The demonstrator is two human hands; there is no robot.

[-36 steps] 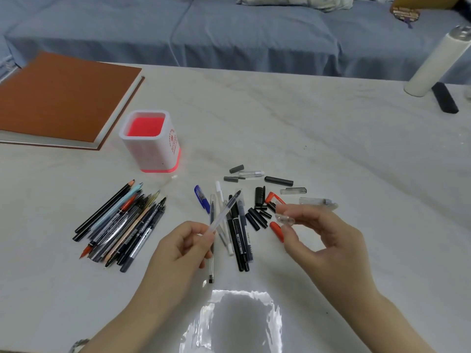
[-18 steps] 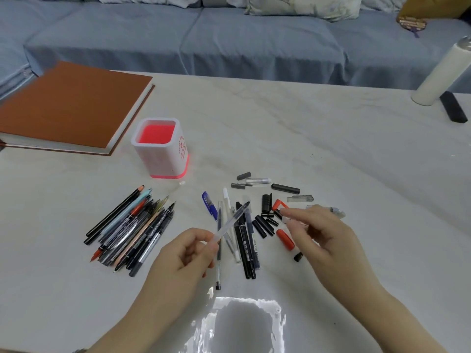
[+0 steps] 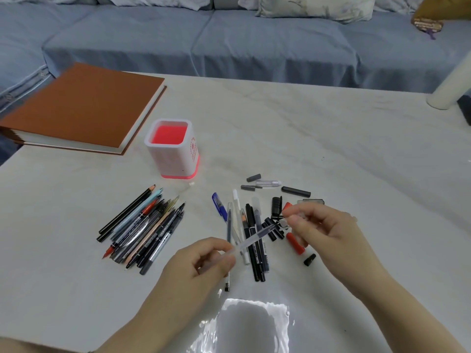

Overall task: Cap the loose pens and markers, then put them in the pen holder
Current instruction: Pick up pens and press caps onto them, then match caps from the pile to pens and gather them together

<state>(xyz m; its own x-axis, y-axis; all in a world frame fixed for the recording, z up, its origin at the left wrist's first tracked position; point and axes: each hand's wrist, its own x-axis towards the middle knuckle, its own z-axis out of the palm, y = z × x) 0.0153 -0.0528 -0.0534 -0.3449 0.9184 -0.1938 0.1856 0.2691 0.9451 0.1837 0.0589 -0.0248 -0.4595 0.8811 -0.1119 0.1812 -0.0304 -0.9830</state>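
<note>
My left hand (image 3: 204, 263) pinches a clear-barrelled pen (image 3: 254, 238) that points up and right. My right hand (image 3: 323, 230) holds a small clear cap (image 3: 297, 215) between thumb and fingers, just right of the pen's tip. A white pen holder (image 3: 173, 151) with a red inside stands on the table behind them. A bundle of uncapped pens and markers (image 3: 142, 230) lies at the left. More pens (image 3: 252, 230) and loose black and red caps (image 3: 293, 240) lie between my hands.
A thick brown-covered book (image 3: 81, 108) lies at the back left. A white cylinder (image 3: 451, 85) stands at the right edge. A clear plastic bag (image 3: 244, 324) lies near the front edge. A blue sofa (image 3: 254, 42) runs behind the white table (image 3: 331, 138).
My right hand has lifted off the cap pile with a clear cap and come up beside the pen's tip. My left hand has held the pen almost still. The camera tilted up.
</note>
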